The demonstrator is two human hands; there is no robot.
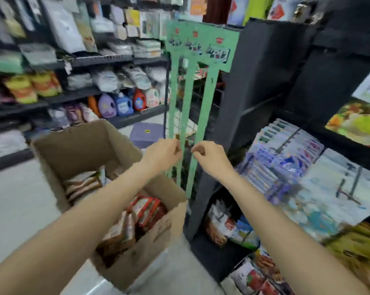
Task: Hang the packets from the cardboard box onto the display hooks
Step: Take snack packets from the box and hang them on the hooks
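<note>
Shop aisle with stocked shelves

Dark shelving (107,60) on the left carries detergent bottles (116,104), white pouches (124,78) and orange-yellow bags (32,87). A purple box (147,132) sits on the pale floor (16,201) behind. A black fabric-covered rack (239,107) stands right of centre, beside blurred blue-white hanging packs (290,154) and a colourful food poster (358,122).

Small shop aisle, pale smooth floor (16,201) with a bit of glare on it. Dark metal shelving (107,59) runs along the left wall, crammed with bags, pouches and a row of detergent jugs (120,104) lower down. On the right there's a tall black rack (239,99) with a food poster (358,122) beside it. A purple-grey box (147,132), or maybe a stool, sits on the floor further back, too blurry to call.
</note>
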